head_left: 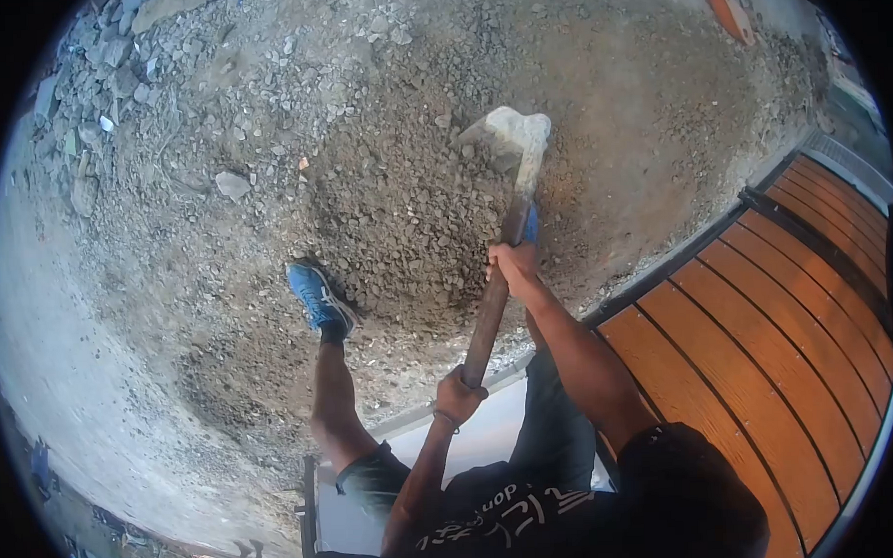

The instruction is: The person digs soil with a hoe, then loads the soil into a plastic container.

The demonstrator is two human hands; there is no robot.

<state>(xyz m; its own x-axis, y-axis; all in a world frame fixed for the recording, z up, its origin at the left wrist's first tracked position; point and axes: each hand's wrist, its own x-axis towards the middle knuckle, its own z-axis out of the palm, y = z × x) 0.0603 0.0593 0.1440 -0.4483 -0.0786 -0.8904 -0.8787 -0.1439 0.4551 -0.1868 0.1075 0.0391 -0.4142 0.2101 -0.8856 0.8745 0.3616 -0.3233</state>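
A hoe with a wooden handle [489, 322] and a pale, dirt-coated metal head [516, 131] slants across the middle of the view. Near the handle's lower end, my left hand [459, 397] is wrapped round the wood. Higher up, closer to the metal head, my right hand [513, 264] grips the same handle. The hoe's blade is over the loose, crumbly soil [405, 207], at its upper right; whether its edge touches the soil I cannot tell.
My blue shoe [316, 295] stands on the soil at the left. Stones and rubble [114, 64] lie at the upper left. Orange slatted panels [734, 357] with dark edging are at the right. An orange object [728, 11] is at the top right.
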